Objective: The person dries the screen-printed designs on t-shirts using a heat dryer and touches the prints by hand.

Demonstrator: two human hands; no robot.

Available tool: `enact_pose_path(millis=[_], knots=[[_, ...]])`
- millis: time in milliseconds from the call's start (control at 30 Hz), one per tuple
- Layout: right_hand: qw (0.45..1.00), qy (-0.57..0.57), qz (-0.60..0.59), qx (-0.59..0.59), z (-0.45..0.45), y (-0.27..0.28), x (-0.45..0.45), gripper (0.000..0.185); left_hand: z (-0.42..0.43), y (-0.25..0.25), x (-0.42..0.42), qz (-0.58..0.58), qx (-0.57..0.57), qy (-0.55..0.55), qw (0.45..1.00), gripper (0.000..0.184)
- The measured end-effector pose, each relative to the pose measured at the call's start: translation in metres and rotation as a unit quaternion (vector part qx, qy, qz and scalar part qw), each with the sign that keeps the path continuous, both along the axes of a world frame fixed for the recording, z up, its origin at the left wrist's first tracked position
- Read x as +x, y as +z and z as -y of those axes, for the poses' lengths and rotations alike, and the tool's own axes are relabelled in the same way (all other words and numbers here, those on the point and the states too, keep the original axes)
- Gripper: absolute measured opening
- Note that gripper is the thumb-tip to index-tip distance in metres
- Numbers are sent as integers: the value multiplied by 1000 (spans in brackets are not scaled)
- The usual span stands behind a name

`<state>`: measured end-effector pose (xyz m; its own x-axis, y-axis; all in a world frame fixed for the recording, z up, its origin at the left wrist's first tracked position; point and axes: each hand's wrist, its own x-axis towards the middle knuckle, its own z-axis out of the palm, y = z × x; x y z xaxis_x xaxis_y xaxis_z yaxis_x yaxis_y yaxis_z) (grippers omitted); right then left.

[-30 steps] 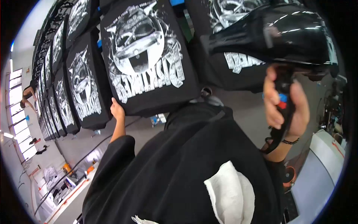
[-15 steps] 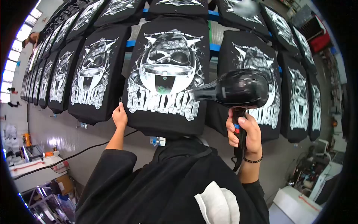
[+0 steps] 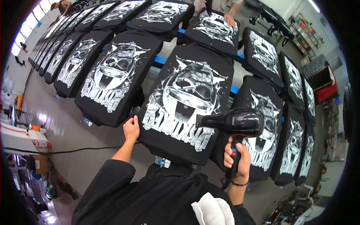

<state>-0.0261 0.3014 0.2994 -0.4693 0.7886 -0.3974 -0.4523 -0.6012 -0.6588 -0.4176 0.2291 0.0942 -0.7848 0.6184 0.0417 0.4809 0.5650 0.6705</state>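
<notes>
In my right hand (image 3: 238, 159) is a black hair dryer (image 3: 242, 122), gripped by its handle. Its nozzle points left, over the lower right of the print on a black T-shirt (image 3: 176, 144). That shirt lies stretched flat on a board in front of me and bears a white-and-grey helmeted skull with large lettering. My left hand (image 3: 131, 129) is closed on the shirt's left edge near the lower corner, its fingertips partly hidden. Small dark folds of cloth show beside its thumb.
Printed black shirts on boards run in two rows, including one to the left (image 3: 112, 73) and one to the right (image 3: 264, 123). A co-worker's hand (image 3: 230, 19) touches a far shirt. A dark cord (image 3: 75, 150) crosses at left. White cloth (image 3: 213, 210) hangs at my chest.
My view has turned, so the shirts appear tilted and lower. The dryer's nozzle has shifted lower over the print. A co-worker's hand now shows at the far shirt. Both hands keep their grips.
</notes>
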Motion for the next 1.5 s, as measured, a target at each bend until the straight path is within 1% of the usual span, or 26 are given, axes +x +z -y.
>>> enact_pose_path(millis=[100,167,233,300,333,400,467,500,533,600,633,667,700,733,767,800,833,900,967,1000,1033,1133,1167,1300,1367,1500], knots=[[986,-9,135,94,2,3,-17,28,1,1,1,0,16,10,1000,43],[988,-2,121,93,0,4,-20,28,2,1,-1,10,18,8,1000,43],[1000,-7,-16,25,-2,5,-19,29,2,-1,-2,7,20,20,1000,43],[998,-33,35,46,3,9,-28,29,5,-3,-1,9,39,22,999,42],[991,-26,102,88,4,11,-35,29,5,-3,-1,14,49,26,998,41],[985,-22,129,117,8,14,-42,29,6,-6,-2,15,65,26,997,40],[998,-35,1,44,15,15,-39,28,7,-8,-3,18,57,21,998,39],[998,-41,3,44,17,18,-43,28,8,-6,-4,22,59,17,998,38],[998,-51,7,42,23,21,-47,29,9,-12,-7,50,57,-3,997,30],[980,-49,142,129,31,28,-57,29,6,-14,-14,111,173,-38,978,21],[976,-53,166,134,34,33,-59,29,3,12,-23,161,178,-44,970,21],[973,-56,169,145,36,34,-59,28,-6,38,-38,94,262,-52,959,22],[976,-63,148,145,38,37,-58,27,-13,62,-66,133,276,-69,949,17],[979,-67,127,143,41,39,-56,27,-5,161,-73,253,306,-100,912,12],[978,-76,132,144,42,40,-56,26,-4,200,-112,46,403,-240,882,13],[974,-89,154,142,42,41,-58,25,14,295,-103,-66,402,-230,884,14],[965,-93,195,152,41,43,-62,23,28,348,-101,-105,521,-245,811,18],[973,-88,156,148,33,42,-59,24,7,348,-92,-101,528,-262,802,18],[994,-58,-19,92,19,30,-42,27,-23,355,-71,-88,537,-275,793,18],[994,-45,-73,70,13,26,-37,28,-39,358,-59,-80,541,-285,787,18],[994,-49,-76,60,9,28,-38,26,-58,362,-47,-73,546,-296,780,18],[980,-79,119,139,-2,29,-46,20,-117,368,1,-41,575,-318,753,19],[977,-78,131,150,-6,31,-47,18,-134,374,12,-38,589,-313,744,19],[997,-15,-8,78,-31,24,-32,25,-185,412,34,-53,622,-294,723,19],[997,-6,-7,81,-38,26,-35,25,-205,425,34,-67,624,-280,727,19],[989,-7,50,138,-42,31,-45,22,-258,450,29,-96,617,-264,735,19]])
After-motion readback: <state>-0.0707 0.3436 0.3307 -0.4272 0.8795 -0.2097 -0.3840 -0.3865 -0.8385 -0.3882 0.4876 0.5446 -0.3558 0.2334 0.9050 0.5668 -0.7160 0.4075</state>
